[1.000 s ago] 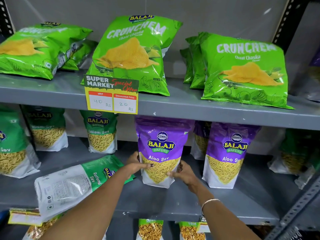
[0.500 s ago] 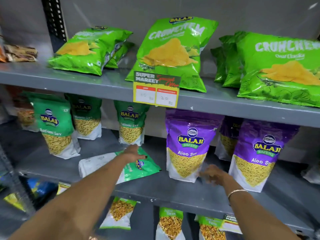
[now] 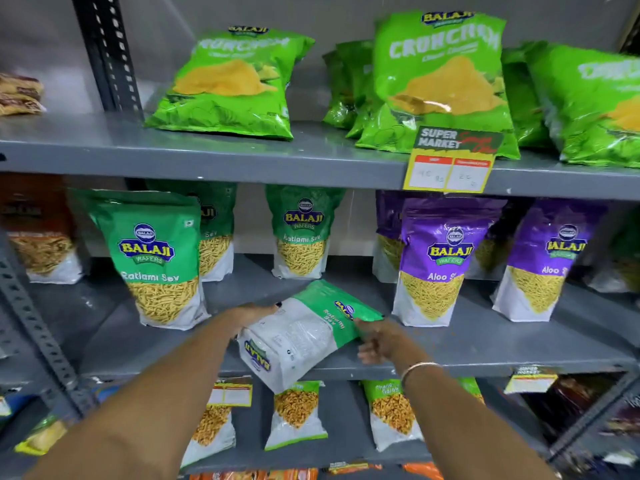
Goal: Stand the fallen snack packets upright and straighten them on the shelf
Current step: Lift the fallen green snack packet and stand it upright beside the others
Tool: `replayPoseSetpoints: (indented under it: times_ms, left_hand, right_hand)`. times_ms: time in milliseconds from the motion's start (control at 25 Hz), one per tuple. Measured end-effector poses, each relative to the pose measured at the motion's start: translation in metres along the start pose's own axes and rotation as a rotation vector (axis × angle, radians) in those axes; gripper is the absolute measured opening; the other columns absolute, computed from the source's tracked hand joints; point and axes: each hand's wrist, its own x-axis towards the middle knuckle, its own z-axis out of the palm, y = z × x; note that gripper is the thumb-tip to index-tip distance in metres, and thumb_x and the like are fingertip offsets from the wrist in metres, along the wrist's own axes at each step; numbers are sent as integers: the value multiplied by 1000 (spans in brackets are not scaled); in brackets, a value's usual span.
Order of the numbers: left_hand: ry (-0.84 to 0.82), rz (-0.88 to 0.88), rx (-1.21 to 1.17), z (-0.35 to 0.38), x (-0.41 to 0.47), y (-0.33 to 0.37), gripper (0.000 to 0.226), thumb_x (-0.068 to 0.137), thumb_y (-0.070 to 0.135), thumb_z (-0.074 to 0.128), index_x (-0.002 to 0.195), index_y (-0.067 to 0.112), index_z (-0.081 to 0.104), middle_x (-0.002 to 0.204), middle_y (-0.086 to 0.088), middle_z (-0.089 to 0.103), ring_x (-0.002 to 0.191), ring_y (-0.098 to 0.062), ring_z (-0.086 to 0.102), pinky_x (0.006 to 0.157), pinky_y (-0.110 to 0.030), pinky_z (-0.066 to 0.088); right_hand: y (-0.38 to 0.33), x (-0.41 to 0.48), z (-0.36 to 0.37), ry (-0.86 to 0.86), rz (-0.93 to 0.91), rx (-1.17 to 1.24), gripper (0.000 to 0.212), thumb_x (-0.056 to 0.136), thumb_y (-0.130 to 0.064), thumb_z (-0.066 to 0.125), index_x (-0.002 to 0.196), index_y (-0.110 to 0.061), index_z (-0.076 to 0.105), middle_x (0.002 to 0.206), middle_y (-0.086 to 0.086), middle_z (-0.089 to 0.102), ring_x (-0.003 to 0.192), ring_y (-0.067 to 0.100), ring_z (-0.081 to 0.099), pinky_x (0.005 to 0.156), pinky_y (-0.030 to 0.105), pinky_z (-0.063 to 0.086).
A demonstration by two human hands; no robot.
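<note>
A green and white Ratlami Sev packet [image 3: 304, 336] lies flat, back side up, at the front of the grey middle shelf [image 3: 485, 346], its white end hanging over the edge. My left hand [image 3: 251, 315] grips its left side. On the other side, my right hand [image 3: 379, 341] holds its green top end, fingers blurred. Upright Ratlami Sev packets [image 3: 156, 258] [image 3: 304, 237] stand to the left and behind. Two purple Aloo Sev packets [image 3: 436, 268] [image 3: 550, 265] stand upright to the right.
Green Crunchem bags [image 3: 235, 88] [image 3: 440, 84] lean back on the top shelf, above a yellow price tag [image 3: 450, 164]. More packets [image 3: 296, 414] stand on the shelf below. A perforated metal post [image 3: 34, 323] runs down the left side.
My view has swung left. Both hands left the purple Aloo Sev packet, which stays upright, and moved to the fallen Ratlami Sev packet, taking hold of its two sides.
</note>
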Motion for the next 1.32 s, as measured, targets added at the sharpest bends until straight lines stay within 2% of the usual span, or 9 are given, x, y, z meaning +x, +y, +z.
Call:
replayPoseSetpoints:
  times_ms: [120, 240, 360, 480, 720, 880, 1000, 1120, 1320]
  left_hand:
    - [-162, -64, -132, -6, 0, -7, 88, 58, 54, 79, 126, 5, 55, 124, -15, 63, 114, -30, 61, 100, -42, 49]
    - [-282, -90, -132, -15, -10, -13, 47, 70, 40, 75, 100, 5, 62, 94, -9, 67, 81, -21, 63, 74, -36, 53]
    - [-301, -48, -95, -20, -22, -8, 22, 79, 27, 69, 81, 14, 52, 78, -1, 57, 67, -14, 52, 62, -27, 47]
    - [-256, 57, -142, -30, -23, 8, 23, 77, 18, 72, 81, 17, 49, 88, -2, 58, 81, -17, 52, 70, -29, 44]
    - [114, 253, -247, -22, -2, 24, 43, 52, 19, 85, 81, 17, 55, 106, -15, 67, 103, -31, 60, 82, -42, 50]
    - [310, 271, -296, 0, 19, 17, 45, 57, 3, 84, 92, 9, 55, 109, -22, 68, 97, -32, 65, 87, -44, 51]
    - [358, 274, -343, 11, 24, 13, 47, 59, 0, 82, 97, 5, 57, 110, -22, 69, 93, -28, 66, 86, -43, 54]
    - [360, 263, -346, 13, 23, 14, 54, 61, 1, 81, 107, 4, 54, 111, -20, 67, 97, -29, 64, 89, -45, 53]
    - [335, 257, -271, 29, 29, 13, 88, 44, 26, 85, 123, 13, 49, 123, -9, 61, 113, -28, 58, 97, -42, 49]
  right_hand:
    - [2, -9, 37, 20, -24, 312, 17, 88, -26, 55, 86, -10, 48, 69, 9, 52, 58, 25, 54, 71, 33, 58]
    - [-4, -21, 44, 35, -107, 417, 14, 86, -21, 59, 76, -13, 55, 39, 0, 64, 35, 16, 63, 32, 23, 51]
    - [-23, -34, 41, 94, -208, 382, 15, 84, -20, 63, 73, -12, 57, 40, -2, 66, 34, 12, 61, 30, 20, 48]
    - [-59, -38, 35, 194, -345, 338, 21, 77, -17, 72, 85, -6, 56, 71, 8, 63, 47, 18, 59, 33, 23, 50]
    - [-110, -21, 33, 245, -601, 219, 23, 75, -2, 71, 70, -14, 52, 76, 6, 63, 58, 13, 63, 50, 28, 56]
    - [-113, 14, 35, 260, -706, 121, 25, 68, 1, 76, 73, -16, 58, 105, 32, 66, 85, 32, 66, 84, 53, 55]
    - [-112, 17, 33, 237, -724, 87, 24, 70, 2, 75, 78, -13, 57, 101, 33, 65, 80, 26, 58, 72, 38, 54]
    - [-96, 10, 33, 192, -643, -1, 43, 70, 3, 74, 94, -9, 41, 78, 0, 50, 67, 6, 45, 57, 13, 44]
    - [-45, -4, 59, 27, -474, -236, 36, 72, 5, 72, 71, -17, 43, 69, -5, 49, 52, 1, 52, 46, 14, 43]
